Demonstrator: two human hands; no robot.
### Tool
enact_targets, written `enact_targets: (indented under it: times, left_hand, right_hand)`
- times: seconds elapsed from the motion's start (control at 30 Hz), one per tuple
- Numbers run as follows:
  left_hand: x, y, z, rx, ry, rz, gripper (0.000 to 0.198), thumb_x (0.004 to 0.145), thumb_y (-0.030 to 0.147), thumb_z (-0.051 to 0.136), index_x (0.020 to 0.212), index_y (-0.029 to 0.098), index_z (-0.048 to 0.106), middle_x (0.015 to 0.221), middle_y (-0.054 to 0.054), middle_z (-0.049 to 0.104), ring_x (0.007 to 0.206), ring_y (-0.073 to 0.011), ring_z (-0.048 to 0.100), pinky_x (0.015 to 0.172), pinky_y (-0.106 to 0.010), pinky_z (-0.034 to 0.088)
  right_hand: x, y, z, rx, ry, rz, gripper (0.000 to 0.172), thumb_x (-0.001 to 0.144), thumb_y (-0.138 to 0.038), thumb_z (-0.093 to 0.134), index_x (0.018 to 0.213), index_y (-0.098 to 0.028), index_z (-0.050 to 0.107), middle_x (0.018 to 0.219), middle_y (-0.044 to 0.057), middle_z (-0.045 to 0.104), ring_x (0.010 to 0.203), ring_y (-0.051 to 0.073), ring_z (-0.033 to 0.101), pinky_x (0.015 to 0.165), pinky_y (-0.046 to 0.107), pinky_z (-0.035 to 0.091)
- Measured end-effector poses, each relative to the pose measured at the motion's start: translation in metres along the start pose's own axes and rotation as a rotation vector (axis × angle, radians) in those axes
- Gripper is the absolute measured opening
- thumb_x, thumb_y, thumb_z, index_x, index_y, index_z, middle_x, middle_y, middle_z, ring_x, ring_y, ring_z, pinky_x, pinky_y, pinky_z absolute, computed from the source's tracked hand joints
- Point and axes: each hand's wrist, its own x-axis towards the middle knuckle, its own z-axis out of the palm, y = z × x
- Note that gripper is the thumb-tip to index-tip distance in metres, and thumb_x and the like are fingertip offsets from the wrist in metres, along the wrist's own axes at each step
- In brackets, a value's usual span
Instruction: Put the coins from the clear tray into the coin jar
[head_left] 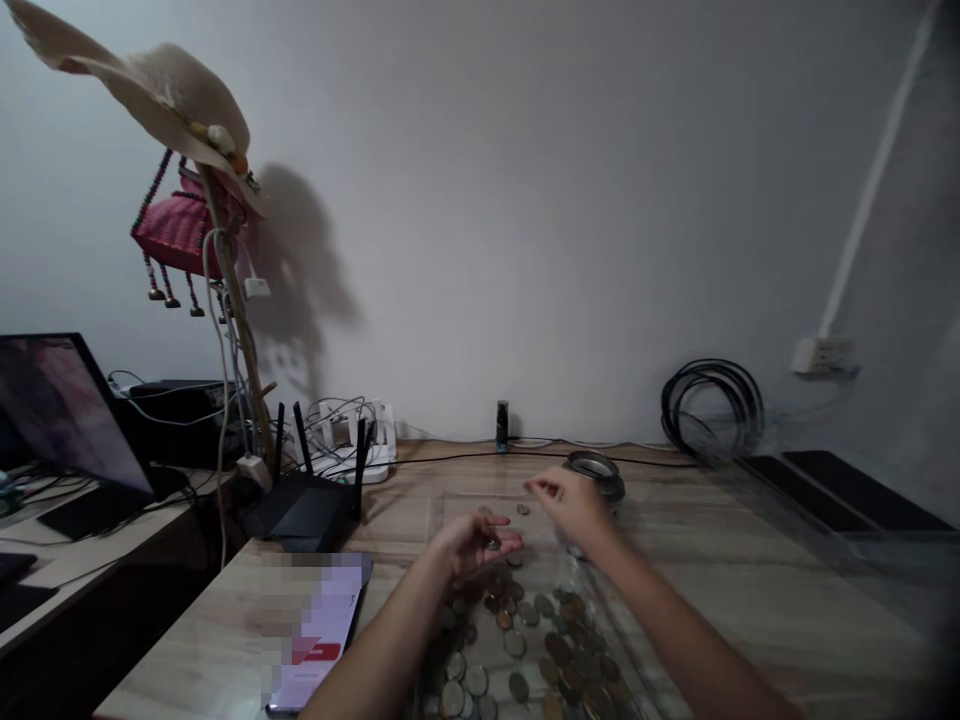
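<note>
My left hand (pixel 466 543) is palm up with its fingers partly curled, and a silvery coin (pixel 493 544) rests in it. Up and to its right, my right hand (pixel 576 503) has its fingertips pinched together; whatever may be between them is too small to make out. Below both hands a clear plastic tray or box holds many loose coins (pixel 529 612), some silvery and some brassy. Another coin (pixel 523 509) lies just beyond my left fingertips. A round tin (pixel 594 466) stands behind my right hand, which partly hides it.
A phone (pixel 322 640) with a lit screen lies left of the coins on the wooden table (pixel 202 640). Behind it sit a black router (pixel 306 508) and white router with cables. A small dark bottle (pixel 502 427) and coiled black cable (pixel 709 400) stand along the wall.
</note>
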Motion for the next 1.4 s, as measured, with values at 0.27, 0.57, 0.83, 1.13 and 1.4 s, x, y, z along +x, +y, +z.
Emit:
enact_targets:
  times: [0.27,0.57,0.83,1.13,1.4]
  left_hand:
    - [-0.003,0.0,0.002,-0.02,0.05,0.032,0.037,0.067,-0.007,0.04,0.101,0.007,0.043,0.087,-0.014,0.061,0.078,-0.0139,0.062,0.059,-0.015,0.046]
    - [-0.004,0.004,0.005,-0.054,0.154,0.127,0.029,0.071,-0.001,0.042,0.098,0.008,0.045,0.078,-0.01,0.063,0.071,-0.0122,0.062,0.058,-0.015,0.045]
    - [0.008,0.0,-0.009,-0.112,0.013,0.065,0.032,0.082,0.034,0.032,0.084,0.009,0.051,0.065,-0.01,0.062,0.055,-0.015,0.059,0.055,-0.025,0.046]
    - [0.0,0.004,-0.004,-0.093,-0.05,-0.018,0.021,0.074,0.022,0.043,0.09,0.01,0.047,0.086,-0.019,0.062,0.076,-0.0201,0.062,0.059,-0.022,0.045]
    - [0.0,0.003,-0.005,-0.098,-0.04,-0.002,0.025,0.074,0.024,0.044,0.094,0.01,0.045,0.088,-0.018,0.061,0.079,-0.0215,0.061,0.061,-0.023,0.046]
  right_hand:
    - [0.052,0.071,-0.057,-0.427,-0.105,0.307,0.021,0.065,-0.035,0.052,0.072,-0.022,0.068,0.073,0.005,0.066,0.065,0.016,0.057,0.05,0.022,0.031]
    - [0.031,0.035,-0.047,-0.473,0.069,0.211,0.029,0.07,-0.037,0.049,0.087,-0.021,0.065,0.085,0.008,0.064,0.08,0.019,0.055,0.065,0.027,0.036]
    - [-0.022,-0.023,0.042,-0.171,-0.322,-0.128,0.021,0.073,-0.034,0.048,0.076,-0.022,0.066,0.075,0.004,0.06,0.071,0.015,0.054,0.06,0.023,0.035]
    - [0.013,0.018,-0.022,-0.151,0.118,0.031,0.027,0.077,-0.032,0.041,0.084,-0.022,0.065,0.086,0.004,0.064,0.076,0.015,0.056,0.063,0.023,0.037]
    - [0.047,0.068,-0.06,-0.481,-0.192,0.294,0.021,0.067,-0.033,0.049,0.07,-0.024,0.068,0.072,0.005,0.066,0.063,0.016,0.057,0.048,0.023,0.029]
